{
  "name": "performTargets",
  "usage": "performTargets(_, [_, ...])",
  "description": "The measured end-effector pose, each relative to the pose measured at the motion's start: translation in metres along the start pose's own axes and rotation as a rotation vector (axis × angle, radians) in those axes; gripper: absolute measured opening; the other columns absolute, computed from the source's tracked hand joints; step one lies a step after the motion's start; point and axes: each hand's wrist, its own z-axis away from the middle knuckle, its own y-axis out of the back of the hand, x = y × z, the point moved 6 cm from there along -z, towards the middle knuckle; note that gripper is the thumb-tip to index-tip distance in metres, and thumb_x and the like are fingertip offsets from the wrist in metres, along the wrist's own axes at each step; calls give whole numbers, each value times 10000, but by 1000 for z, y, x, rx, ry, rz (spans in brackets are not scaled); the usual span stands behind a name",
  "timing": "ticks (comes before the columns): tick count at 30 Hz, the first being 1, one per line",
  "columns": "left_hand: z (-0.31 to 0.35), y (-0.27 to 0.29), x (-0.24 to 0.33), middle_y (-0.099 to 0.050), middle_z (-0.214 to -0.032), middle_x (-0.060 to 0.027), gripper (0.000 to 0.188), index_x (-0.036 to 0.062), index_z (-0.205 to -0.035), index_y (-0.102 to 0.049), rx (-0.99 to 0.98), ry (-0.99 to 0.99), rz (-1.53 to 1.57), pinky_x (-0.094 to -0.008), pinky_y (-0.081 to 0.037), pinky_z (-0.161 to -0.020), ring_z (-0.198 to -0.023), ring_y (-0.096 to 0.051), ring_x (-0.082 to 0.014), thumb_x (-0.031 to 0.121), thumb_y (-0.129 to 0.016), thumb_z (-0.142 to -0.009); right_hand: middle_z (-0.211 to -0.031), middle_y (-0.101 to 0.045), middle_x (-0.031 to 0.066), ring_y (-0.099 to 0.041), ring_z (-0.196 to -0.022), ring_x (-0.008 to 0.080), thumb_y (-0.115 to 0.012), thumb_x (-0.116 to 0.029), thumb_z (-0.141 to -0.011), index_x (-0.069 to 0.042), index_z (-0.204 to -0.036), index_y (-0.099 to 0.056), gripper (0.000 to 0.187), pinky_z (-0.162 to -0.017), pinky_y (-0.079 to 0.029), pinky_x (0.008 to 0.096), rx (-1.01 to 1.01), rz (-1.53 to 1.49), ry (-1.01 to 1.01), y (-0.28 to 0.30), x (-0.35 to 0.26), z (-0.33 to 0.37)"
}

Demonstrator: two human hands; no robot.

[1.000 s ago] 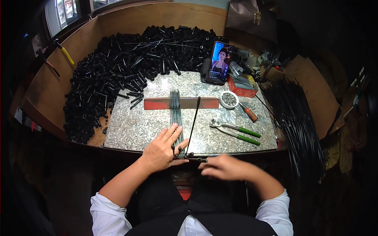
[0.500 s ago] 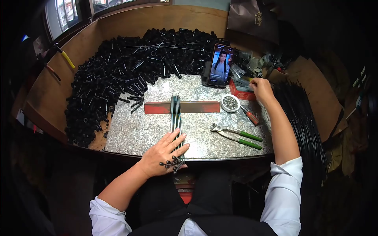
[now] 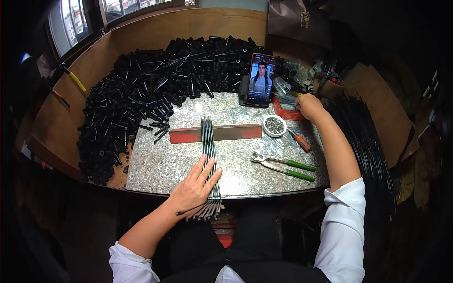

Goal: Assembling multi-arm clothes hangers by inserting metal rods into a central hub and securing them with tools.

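My left hand [image 3: 194, 188] lies over a bundle of thin dark metal rods [image 3: 207, 146] at the front edge of the stone-patterned board. Its fingers stretch along the rods, and a fingertip shows beneath them, so the bundle is held. The rods' bent, dark-tipped ends fan out below the hand. Their far ends rest across a red and brown bar [image 3: 236, 132]. My right hand [image 3: 310, 106] is at a small open red box [image 3: 286, 112] on the right, fingers curled together. What they pinch is hidden; pale thin pieces lie in the box.
Green-handled pincers [image 3: 283, 167], a screwdriver [image 3: 300, 141] and a white bowl of small metal bits [image 3: 274, 126] lie on the right. Behind stands a phone [image 3: 260, 80]. Black tubular parts [image 3: 137, 89] are heaped along the back and left; long black rods [image 3: 365, 146] lie far right.
The rods' bent ends have spread from a cluster into a fanned row under my left hand. My right hand has moved slightly down at the red box. The whole view has shifted a little.
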Motion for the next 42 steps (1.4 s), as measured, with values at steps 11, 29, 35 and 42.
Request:
performTargets(11, [-1,-2,-1,-346,-1377,-314,974,-63,-1292,-445,-47,7,40,-498,-298,-1086,-1336,-266,-465,608,-706,-637,-960,-624,152,-618,-889,333,-488,-35,-821,-19,-885,-588,120,-751,-513,413,249,239,282,5,-8,11])
performTargets(29, [2,-8,-3,-374,-1404,-235,506,28,-1344,-441,-8,45,-67,-532,-324,-1055,-1321,-321,-448,79,-474,-842,-920,-556,138,-568,-909,330,-510,-22,-786,-44,-967,-521,183,-759,-483,417,351,-133,579,27,-133,55])
performTargets(35, [0,-8,-2,-365,-1411,-232,510,47,-1346,-443,1,56,-70,-567,-330,-1033,-1311,-322,-463,95,-487,-840,-920,-557,112,-582,-918,287,-484,-101,-851,-116,-1144,-558,302,-742,-497,396,242,-141,697,12,-194,61])
performTargets(42, [1,-7,-2,-369,-1408,-232,521,25,-1359,-419,-24,64,-61,-555,-318,-1048,-1321,-301,-466,100,-464,-845,-910,-555,113,-584,-909,281,-486,-94,-844,-132,-1191,-561,357,-735,-499,386,282,-119,720,4,-209,54])
